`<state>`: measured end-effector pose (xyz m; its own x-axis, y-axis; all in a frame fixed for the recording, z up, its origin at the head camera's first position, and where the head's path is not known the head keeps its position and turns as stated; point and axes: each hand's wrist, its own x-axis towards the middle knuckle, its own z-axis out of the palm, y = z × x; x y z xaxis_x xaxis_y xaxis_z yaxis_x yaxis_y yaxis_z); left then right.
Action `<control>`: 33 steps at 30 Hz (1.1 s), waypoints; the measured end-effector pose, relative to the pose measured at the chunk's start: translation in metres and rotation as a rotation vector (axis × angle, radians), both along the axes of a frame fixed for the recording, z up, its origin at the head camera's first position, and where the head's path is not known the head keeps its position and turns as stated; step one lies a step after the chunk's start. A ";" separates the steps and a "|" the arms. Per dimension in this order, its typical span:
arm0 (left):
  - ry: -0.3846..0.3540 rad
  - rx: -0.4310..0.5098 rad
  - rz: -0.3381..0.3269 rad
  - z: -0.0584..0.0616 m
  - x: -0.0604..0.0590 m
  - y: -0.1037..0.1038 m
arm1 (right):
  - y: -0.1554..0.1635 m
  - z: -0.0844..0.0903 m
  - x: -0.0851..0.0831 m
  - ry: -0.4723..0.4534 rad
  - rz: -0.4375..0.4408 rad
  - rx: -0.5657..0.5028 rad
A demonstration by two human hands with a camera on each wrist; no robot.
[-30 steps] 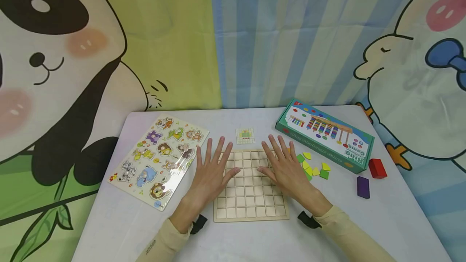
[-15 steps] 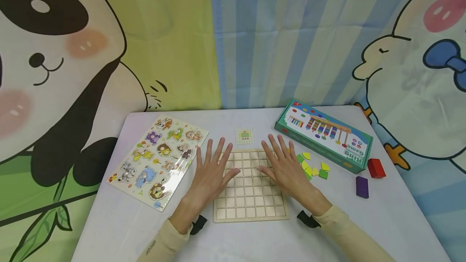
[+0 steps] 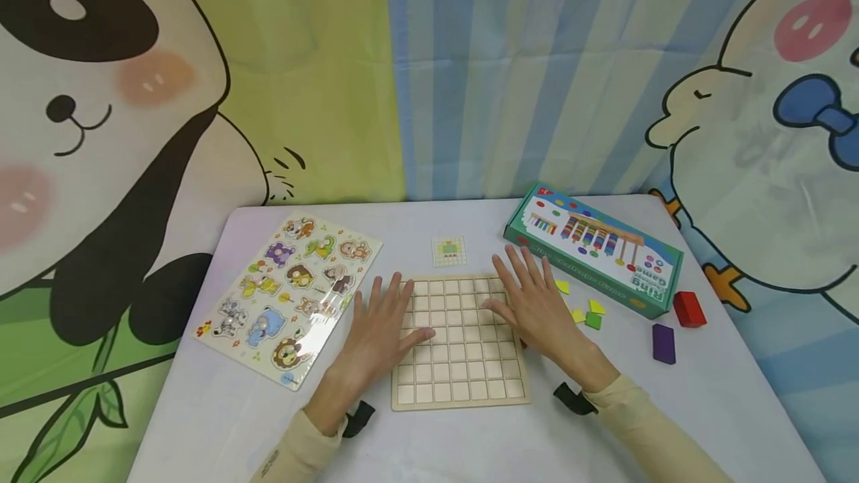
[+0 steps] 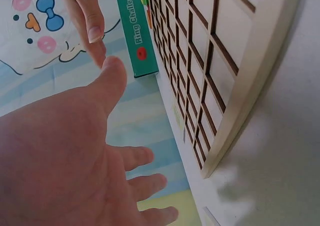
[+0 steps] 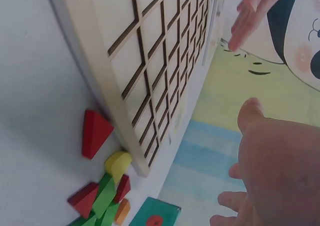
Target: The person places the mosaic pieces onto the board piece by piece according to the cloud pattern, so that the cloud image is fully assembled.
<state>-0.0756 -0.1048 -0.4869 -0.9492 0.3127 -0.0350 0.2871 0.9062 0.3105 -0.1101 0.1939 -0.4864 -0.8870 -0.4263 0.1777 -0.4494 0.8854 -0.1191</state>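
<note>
Wooden grid board (image 3: 459, 341) — our hands flank it.
Left hand (image 3: 376, 334) and right hand (image 3: 537, 311) hover, released, holding nothing — coloured pieces (image 3: 580, 308) just beside its right edge.

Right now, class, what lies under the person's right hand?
The right hand hovers open over the wooden grid board's right edge and some small coloured pieces. More pieces may hide beneath the palm.

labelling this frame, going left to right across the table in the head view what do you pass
animal puzzle board → left hand → wooden grid board → right hand → small coloured pieces → purple block → red block
</note>
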 end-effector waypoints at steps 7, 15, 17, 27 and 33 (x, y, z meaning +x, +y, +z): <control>-0.090 0.029 0.005 -0.004 0.004 -0.006 | 0.020 -0.006 -0.006 -0.043 -0.074 0.001; -0.170 0.071 0.013 -0.006 0.005 -0.009 | 0.039 -0.014 -0.011 -0.050 -0.117 0.015; -0.185 0.079 0.019 -0.005 0.005 -0.009 | 0.041 -0.015 -0.012 -0.062 -0.128 0.025; -0.212 0.076 0.037 -0.005 0.006 -0.012 | 0.047 -0.020 -0.020 -0.072 -0.130 0.059; -0.215 0.075 0.036 -0.005 0.005 -0.011 | 0.049 -0.026 -0.024 -0.043 -0.119 0.003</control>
